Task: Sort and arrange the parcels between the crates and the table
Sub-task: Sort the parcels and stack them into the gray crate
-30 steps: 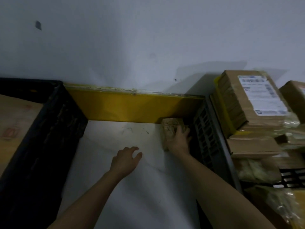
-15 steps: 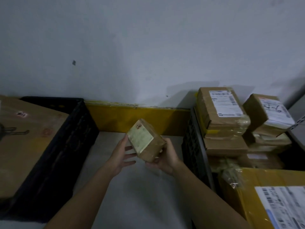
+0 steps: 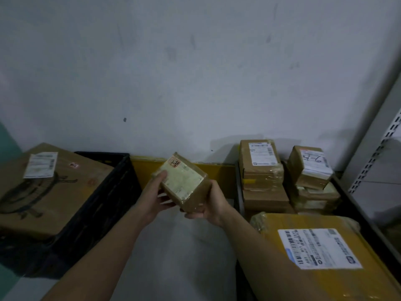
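Small brown taped cardboard parcel (image 3: pixel 183 180) with pale label held tilted in the air between both hands, above the grey table (image 3: pixel 173 246). Left hand (image 3: pixel 155 195) grips its left edge, thumb on label. Right hand (image 3: pixel 209 204) cups its lower right corner. Black plastic crate (image 3: pixel 104 192) left of parcel.

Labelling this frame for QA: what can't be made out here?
All head view:
- Label text on the small parcel, held in the left hand and right hand: too blurred and small to read.
- Inside of the left crate: hidden by the big box on top.
- Yellow parcel: cut off by the bottom-right edge.
- Lower parcels in the right stack: mostly hidden by the ones above.
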Tool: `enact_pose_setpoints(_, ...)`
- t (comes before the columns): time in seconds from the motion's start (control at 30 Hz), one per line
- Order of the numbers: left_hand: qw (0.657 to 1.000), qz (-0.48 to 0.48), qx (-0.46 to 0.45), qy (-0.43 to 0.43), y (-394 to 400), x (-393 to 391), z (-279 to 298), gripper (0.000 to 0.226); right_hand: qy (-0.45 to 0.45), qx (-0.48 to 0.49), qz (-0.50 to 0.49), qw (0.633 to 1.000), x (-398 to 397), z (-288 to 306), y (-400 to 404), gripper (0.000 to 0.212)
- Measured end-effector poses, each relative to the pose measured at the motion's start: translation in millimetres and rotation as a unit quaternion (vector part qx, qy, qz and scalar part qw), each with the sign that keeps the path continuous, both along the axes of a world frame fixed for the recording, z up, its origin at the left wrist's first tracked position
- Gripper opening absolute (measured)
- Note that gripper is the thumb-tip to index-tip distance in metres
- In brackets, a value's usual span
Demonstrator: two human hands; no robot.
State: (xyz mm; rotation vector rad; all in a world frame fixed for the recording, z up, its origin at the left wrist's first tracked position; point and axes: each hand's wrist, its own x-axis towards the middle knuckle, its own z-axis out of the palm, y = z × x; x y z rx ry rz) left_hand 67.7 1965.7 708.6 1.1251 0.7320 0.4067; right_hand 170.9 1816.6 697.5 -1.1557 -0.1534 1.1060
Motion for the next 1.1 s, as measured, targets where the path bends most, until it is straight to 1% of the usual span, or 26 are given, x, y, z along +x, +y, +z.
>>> enact_pose_setpoints(0.1,0.998,0.034,0.027,-0.048,-18.5,3.6,26.6,0.052,-0.084,-0.015,-0.052,0.995,2.3,38.6,-8.4,0.057)
enact_pose_setpoints(0.2,0.992,0.077,0.042,-0.085,-48.3,14.4,51.6,0.051,-0.187,0.002,-0.081,0.979,11.4,69.6,-26.1,0.073)
enact_pose_setpoints(0.27,0.991,0.075,0.057,-0.096,-73.9,23.0,63.7,0.053,-0.236,0.014,-0.104,0.966,14.5,83.3,-48.5,0.075)
enact_pose_setpoints(0.37,0.992,0.031,0.067,-0.104,-113.2,37.2,76.9,0.052,-0.280,-0.010,-0.163,0.946,20.8,90.5,-90.1,0.062)
enact_pose_setpoints(0.43,0.991,-0.019,0.083,-0.100,-139.2,47.6,84.7,0.054,-0.281,-0.022,-0.201,0.938,29.2,94.7,-123.8,0.061)
enact_pose_setpoints(0.5,0.983,-0.074,0.145,-0.082,-164.7,57.0,89.8,0.057,-0.275,-0.038,-0.233,0.932,44.0,98.1,-159.2,0.064)
enact_pose_setpoints(0.57,0.965,-0.129,0.217,-0.069,-189.2,65.3,85.9,0.058,-0.275,-0.070,-0.266,0.921,58.4,101.0,-197.0,0.061)
enact_pose_setpoints(0.63,0.939,-0.189,0.284,-0.043,-212.3,72.2,72.8,0.063,-0.277,-0.107,-0.304,0.905,76.0,100.4,-229.8,0.059)
enact_pose_setpoints(0.67,0.920,-0.219,0.325,-0.021,-221.7,75.8,63.2,0.068,-0.274,-0.127,-0.320,0.898,86.4,98.0,-243.5,0.059)
enact_pose_setpoints(0.7,0.891,-0.247,0.381,0.014,-230.0,79.9,53.3,0.073,-0.270,-0.143,-0.338,0.890,94.4,95.9,-255.5,0.060)
enact_pose_setpoints(0.77,0.803,-0.293,0.511,0.091,-242.0,86.6,33.9,0.073,-0.258,-0.175,-0.361,0.879,109.9,88.5,-274.9,0.067)
enact_pose_setpoints(0.8,0.761,-0.315,0.554,0.120,-247.9,87.3,27.1,0.072,-0.253,-0.191,-0.362,0.877,116.2,84.2,-282.4,0.074)
enact_pose_setpoints(0.83,0.728,-0.339,0.579,0.141,-253.1,86.9,21.4,0.070,-0.251,-0.204,-0.359,0.875,121.6,80.0,-288.4,0.079)
enact_pose_setpoints(0.9,0.675,-0.364,0.622,0.157,-260.0,84.1,10.9,0.067,-0.250,-0.220,-0.349,0.876,128.6,74.0,-296.1,0.081)
enact_pose_setpoints(0.93,0.661,-0.360,0.640,0.156,-262.0,81.9,7.2,0.065,-0.250,-0.227,-0.343,0.877,130.7,71.8,-298.1,0.079)
enact_pose_setpoints(0.97,0.656,-0.350,0.652,0.152,-262.5,79.7,3.9,0.064,-0.252,-0.237,-0.333,0.877,133.0,69.1,-298.7,0.077)
enact_pose_setpoints(1.1,0.653,-0.336,0.664,0.144,-261.7,77.4,-0.8,0.062,-0.270,-0.286,-0.277,0.877,138.1,54.9,-293.0,0.071)
